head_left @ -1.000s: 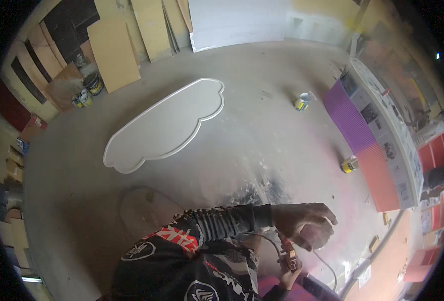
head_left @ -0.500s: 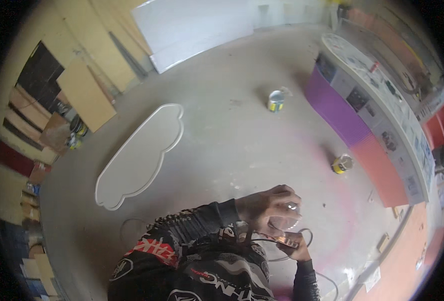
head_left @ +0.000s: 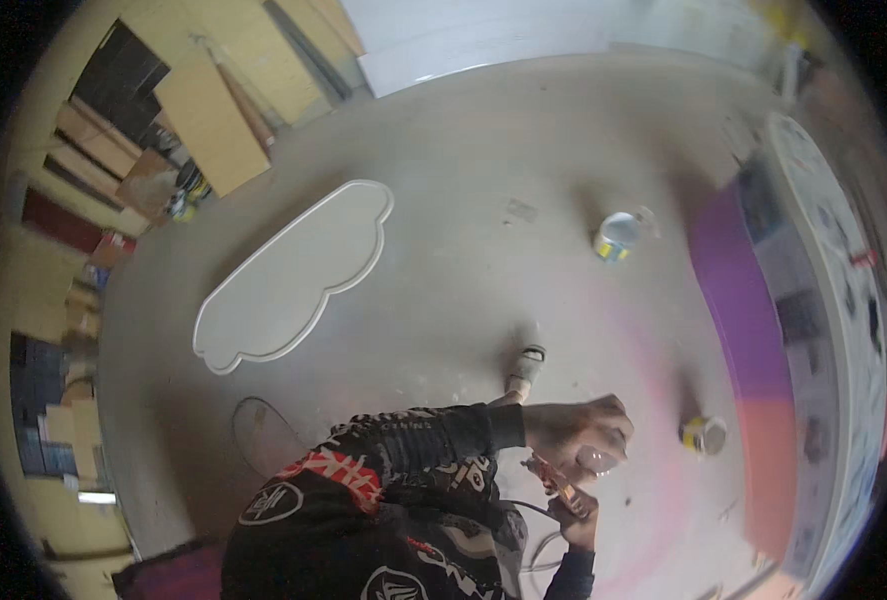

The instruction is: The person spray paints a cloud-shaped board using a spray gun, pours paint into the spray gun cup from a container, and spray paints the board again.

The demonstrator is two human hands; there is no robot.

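Observation:
My left hand is closed around the top of a small clear cup in front of my body. Just below it, my right hand grips a metallic spray gun, with a thin hose trailing down near it. The cup appears to sit on the gun, though my fingers hide the join. On the floor to the left lies a pale cloud-shaped panel with a raised white rim, well apart from both hands.
One open paint can stands ahead; another is nearer on the right. A curved counter with a purple and orange front lines the right side. Boards lean at the far left. My foot shows beyond my left hand.
My view has swung, so the counter and cans sit farther right. A foot has come into sight ahead of me. Both hands keep their hold on the cup and gun.

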